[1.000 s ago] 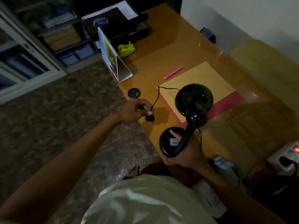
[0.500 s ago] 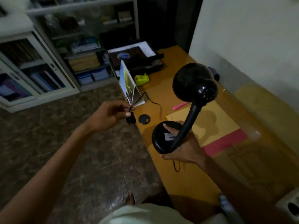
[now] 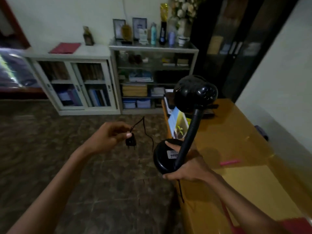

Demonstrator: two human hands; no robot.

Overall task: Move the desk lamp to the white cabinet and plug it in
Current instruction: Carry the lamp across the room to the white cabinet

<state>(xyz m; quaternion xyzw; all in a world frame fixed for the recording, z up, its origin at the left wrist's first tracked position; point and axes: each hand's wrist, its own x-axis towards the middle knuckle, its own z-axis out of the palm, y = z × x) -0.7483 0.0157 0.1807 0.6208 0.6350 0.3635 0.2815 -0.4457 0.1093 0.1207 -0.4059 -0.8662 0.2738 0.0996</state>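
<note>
A black desk lamp [image 3: 189, 119] with a round base and a flexible neck is held up in the air beside the desk's left edge. My right hand [image 3: 189, 168] grips its base from below, thumb on top. My left hand [image 3: 108, 137] pinches the lamp's black plug [image 3: 130, 142] over the floor, and the thin cord [image 3: 146, 130] loops between plug and base. The low white cabinet [image 3: 74, 81] with sliding glass doors stands against the far wall, left of centre.
A glossy wooden desk [image 3: 236, 149] runs along the right wall with a pink pen [image 3: 230, 162], a standing calendar [image 3: 179, 124] and yellow paper. A grey open shelf [image 3: 153, 78] with bottles on top stands right of the white cabinet. A red folder [image 3: 65, 47] lies on the cabinet. Dark stone floor lies between.
The lamp has been lifted off the desk and carried left. My view has swung up from the desk toward the far wall, bringing the white cabinet into sight. The plug moved left with my left hand.
</note>
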